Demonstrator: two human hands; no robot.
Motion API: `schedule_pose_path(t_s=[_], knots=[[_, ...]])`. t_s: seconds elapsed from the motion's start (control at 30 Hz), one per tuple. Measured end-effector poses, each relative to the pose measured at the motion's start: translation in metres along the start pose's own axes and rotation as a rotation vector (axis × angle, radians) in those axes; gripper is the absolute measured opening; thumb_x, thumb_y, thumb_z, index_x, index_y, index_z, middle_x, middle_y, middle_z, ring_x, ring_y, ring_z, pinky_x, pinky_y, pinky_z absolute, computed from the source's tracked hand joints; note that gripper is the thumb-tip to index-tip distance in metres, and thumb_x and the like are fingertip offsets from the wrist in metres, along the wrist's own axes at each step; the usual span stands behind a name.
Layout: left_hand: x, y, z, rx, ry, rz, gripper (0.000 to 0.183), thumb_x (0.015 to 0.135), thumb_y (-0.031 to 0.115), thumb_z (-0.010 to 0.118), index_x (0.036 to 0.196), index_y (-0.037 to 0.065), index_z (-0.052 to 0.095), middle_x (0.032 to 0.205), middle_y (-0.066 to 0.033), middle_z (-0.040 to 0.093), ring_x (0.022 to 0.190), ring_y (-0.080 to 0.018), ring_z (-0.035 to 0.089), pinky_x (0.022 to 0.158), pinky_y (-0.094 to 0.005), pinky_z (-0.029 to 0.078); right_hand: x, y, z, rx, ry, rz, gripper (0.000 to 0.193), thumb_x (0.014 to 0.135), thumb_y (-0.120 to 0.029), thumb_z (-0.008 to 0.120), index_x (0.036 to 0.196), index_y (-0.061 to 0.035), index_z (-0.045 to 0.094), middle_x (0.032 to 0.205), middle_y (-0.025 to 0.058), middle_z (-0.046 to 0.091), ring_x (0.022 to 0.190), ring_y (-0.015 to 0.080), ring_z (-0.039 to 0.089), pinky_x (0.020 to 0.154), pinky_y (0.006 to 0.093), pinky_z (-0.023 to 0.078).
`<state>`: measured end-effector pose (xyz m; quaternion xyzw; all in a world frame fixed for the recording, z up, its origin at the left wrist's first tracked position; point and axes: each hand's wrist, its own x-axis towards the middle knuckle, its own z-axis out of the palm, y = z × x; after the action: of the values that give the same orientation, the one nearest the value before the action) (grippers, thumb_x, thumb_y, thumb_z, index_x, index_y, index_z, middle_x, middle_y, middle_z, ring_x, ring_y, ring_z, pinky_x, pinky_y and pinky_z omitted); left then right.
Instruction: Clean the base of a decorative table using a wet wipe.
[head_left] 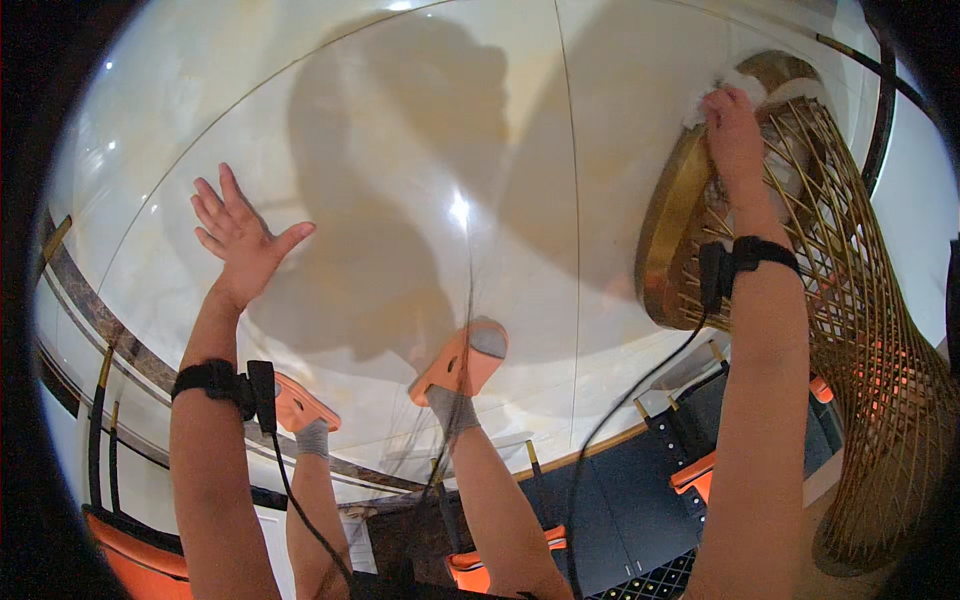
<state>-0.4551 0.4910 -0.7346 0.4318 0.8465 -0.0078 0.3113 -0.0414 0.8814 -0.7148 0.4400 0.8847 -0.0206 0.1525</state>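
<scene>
My left hand (242, 235) lies on the glossy cream floor (520, 240) at the left, fingers spread and holding nothing. At the upper right, my right hand (735, 135) is closed on a crumpled white cloth (704, 98). It presses the cloth against the rim of a gold oval base (668, 240). From that base rises a flared lattice of thin gold rods (850, 250), narrowing and widening again toward the lower right. My right forearm hides part of the lattice. Part of the cloth is hidden under my fingers.
Orange slippers (468, 362) are on my feet at the lower middle. Dark cabinets (625, 500) and orange chair seats (135, 560) with black and gold legs stand along the lower edge. A black cable (625, 400) hangs from my right wristband. A dark chair leg (875, 65) reaches in at the upper right.
</scene>
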Motion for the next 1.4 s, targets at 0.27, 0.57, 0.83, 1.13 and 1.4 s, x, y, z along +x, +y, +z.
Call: schedule_pose_path(t_s=[0.27, 0.57, 0.83, 1.13, 1.4], knots=[[0.001, 0.001, -0.002, 0.040, -0.011, -0.046, 0.122, 0.063, 0.058, 0.070, 0.140, 0.013, -0.013, 0.141, -0.0262, -0.020, 0.131, -0.0418, -0.019, 0.098, -0.0622, -0.007, -0.121, -0.051, 0.009, -0.303, -0.425, -0.384, 0.042, 0.075, 0.001, 0.050, 0.117, -0.0025, 0.049, 0.120, 0.0130, 0.048, 0.120, 0.0266, 0.038, 0.104, 0.0345, 0.030], [0.006, 0.008, 0.008, 0.105, 0.092, -0.081, 0.124, 0.056, 0.047, 0.080, 0.141, 0.017, -0.005, 0.144, -0.0256, -0.007, 0.132, -0.0431, -0.006, 0.099, -0.0646, 0.005, -0.364, -0.052, 0.046, 0.215, -0.563, -0.024, 0.034, 0.078, -0.001, 0.051, 0.112, -0.0011, 0.051, 0.115, 0.0113, 0.051, 0.114, 0.0276, 0.045, 0.096, 0.0349, 0.038], [0.012, 0.011, 0.013, 0.166, 0.138, 0.014, 0.117, 0.060, 0.053, 0.075, 0.142, 0.013, 0.001, 0.143, -0.0280, -0.002, 0.133, -0.0430, 0.000, 0.100, -0.0619, 0.009, -0.521, 0.085, 0.118, 0.632, 0.175, 1.226, 0.037, 0.084, -0.015, 0.056, 0.117, -0.0003, 0.052, 0.111, 0.0170, 0.058, 0.098, 0.0270, 0.055, 0.085, 0.0341, 0.043], [0.007, -0.020, 0.012, 0.224, 0.158, 0.072, 0.119, 0.060, 0.054, 0.074, 0.141, 0.011, -0.002, 0.143, -0.0288, -0.002, 0.133, -0.0418, -0.004, 0.100, -0.0615, 0.004, -0.406, 0.034, 0.145, -0.153, -0.931, 0.972, 0.035, 0.091, -0.019, 0.037, 0.116, -0.0009, 0.053, 0.120, 0.0109, 0.054, 0.110, 0.0247, 0.049, 0.090, 0.0332, 0.042], [0.011, 0.033, 0.002, 0.103, 0.011, -0.097, 0.119, 0.062, 0.050, 0.075, 0.141, 0.012, -0.005, 0.142, -0.0286, -0.008, 0.132, -0.0421, -0.010, 0.100, -0.0612, -0.002, -0.317, 0.021, 0.142, 0.229, -0.646, 0.935, 0.043, 0.092, -0.022, 0.040, 0.128, 0.0016, 0.039, 0.121, 0.0125, 0.050, 0.110, 0.0250, 0.046, 0.094, 0.0327, 0.037]])
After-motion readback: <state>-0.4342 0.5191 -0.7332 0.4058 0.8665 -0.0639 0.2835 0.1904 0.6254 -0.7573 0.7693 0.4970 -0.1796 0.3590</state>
